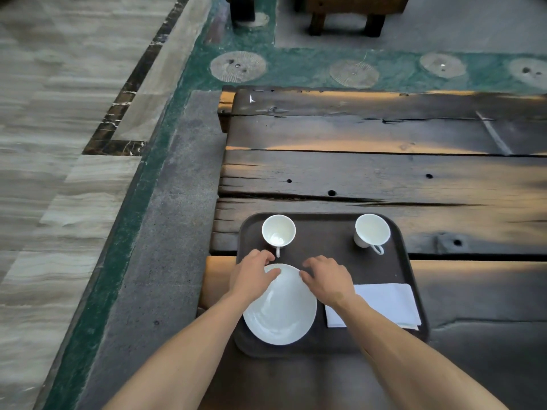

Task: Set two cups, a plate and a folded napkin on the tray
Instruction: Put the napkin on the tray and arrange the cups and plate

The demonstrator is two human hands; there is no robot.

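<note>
A dark brown tray [325, 250] lies at the near left corner of the wooden table. On it, a white cup [278, 231] stands at the far left and a second white cup [371, 230] at the far right, both upright with handles facing me. A white plate [281, 309] lies at the near left of the tray. A folded white napkin [384, 303] lies at the near right. My left hand [251, 276] pinches the plate's far left rim, thumb on top. My right hand [327, 279] holds the far right rim, its fingers curled down to the tray.
The dark plank table [384, 173] stretches away and to the right of the tray. Its left edge drops to a grey and green floor [165, 232]. Wooden stool legs [346, 22] stand on the floor beyond the table.
</note>
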